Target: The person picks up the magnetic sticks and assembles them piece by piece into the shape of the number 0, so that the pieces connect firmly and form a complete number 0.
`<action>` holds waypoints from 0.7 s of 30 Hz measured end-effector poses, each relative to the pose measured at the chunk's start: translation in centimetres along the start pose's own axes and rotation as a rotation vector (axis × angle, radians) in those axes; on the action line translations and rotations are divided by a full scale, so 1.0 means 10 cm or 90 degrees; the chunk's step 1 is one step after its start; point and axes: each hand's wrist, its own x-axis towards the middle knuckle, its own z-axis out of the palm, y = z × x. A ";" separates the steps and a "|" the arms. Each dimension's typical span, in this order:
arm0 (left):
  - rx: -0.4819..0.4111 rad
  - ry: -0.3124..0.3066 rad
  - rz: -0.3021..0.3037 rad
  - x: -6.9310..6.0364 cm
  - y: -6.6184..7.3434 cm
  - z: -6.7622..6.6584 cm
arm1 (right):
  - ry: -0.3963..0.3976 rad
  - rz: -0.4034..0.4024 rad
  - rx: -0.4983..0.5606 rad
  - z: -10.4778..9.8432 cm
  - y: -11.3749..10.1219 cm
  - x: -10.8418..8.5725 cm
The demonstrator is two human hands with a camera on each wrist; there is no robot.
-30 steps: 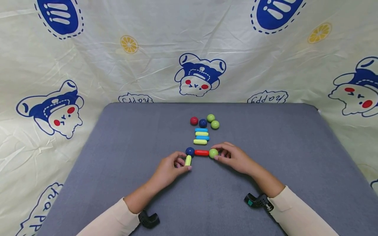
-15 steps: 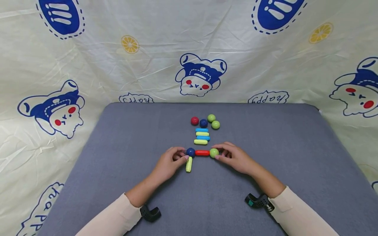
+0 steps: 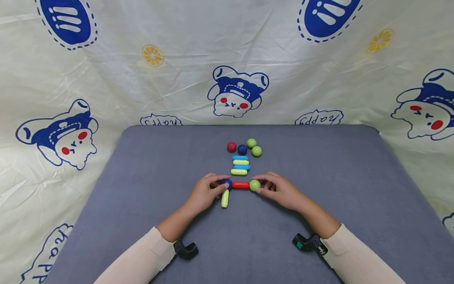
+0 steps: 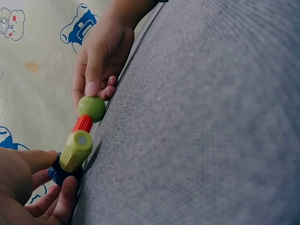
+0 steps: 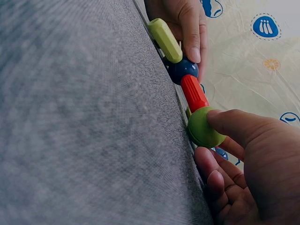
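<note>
My left hand (image 3: 204, 193) pinches a dark blue ball (image 5: 183, 70) between thumb and fingers. A yellow-green rod (image 3: 225, 198) is joined to that ball and points toward me. From the same ball a red rod (image 3: 241, 185) runs right to a green ball (image 3: 254, 185), so the pieces form an L on the table. The green ball is pinched by my right hand (image 3: 281, 191), its thumb on the near side. In the left wrist view the yellow-green rod's free end (image 4: 82, 140) shows a pale round tip.
Beyond the hands lie several loose rods in a stack-like row, blue (image 3: 242, 167) and yellow-green (image 3: 239, 172). Behind them are a red ball (image 3: 231, 146), a blue ball (image 3: 242, 149) and two green balls (image 3: 257, 151). A printed sheet (image 3: 184, 86) hangs behind the grey table (image 3: 159, 165).
My left hand has moved from the yellow-green rod up to the blue ball and now pinches it. The rod stays joined to the ball. The right hand keeps its hold on the green ball.
</note>
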 end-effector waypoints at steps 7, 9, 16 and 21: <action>-0.008 0.011 -0.007 0.00 -0.01 0.00 | 0.003 -0.002 0.007 0.01 0.00 0.01; -0.014 0.012 -0.006 0.01 -0.02 0.00 | 0.003 0.002 0.007 0.01 0.00 0.01; -0.031 0.019 -0.010 0.01 -0.05 0.01 | 0.014 0.026 0.050 0.00 -0.03 0.03; -0.036 0.019 -0.005 0.00 -0.07 0.02 | 0.043 0.077 0.075 -0.04 -0.10 0.03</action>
